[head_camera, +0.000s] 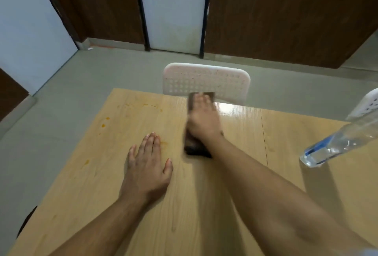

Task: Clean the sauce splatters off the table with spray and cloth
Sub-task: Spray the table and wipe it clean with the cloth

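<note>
Both forearms nearest; my left hand (146, 165) flat, fingers straight, on counter (225, 204). R hand (203, 120) presses cloth (194, 149), long axis running away from me. Splatters (106, 121) lie left of cloth, nearer L hand. Spray bottle (335, 145) far right.

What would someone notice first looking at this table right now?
Probably the right hand pressing a dark cloth flat near the table's far edge, blurred as if mid-wipe. Orange sauce splatters dot the left side, beyond the left hand lying flat. A clear spray bottle stands at the right.
</note>
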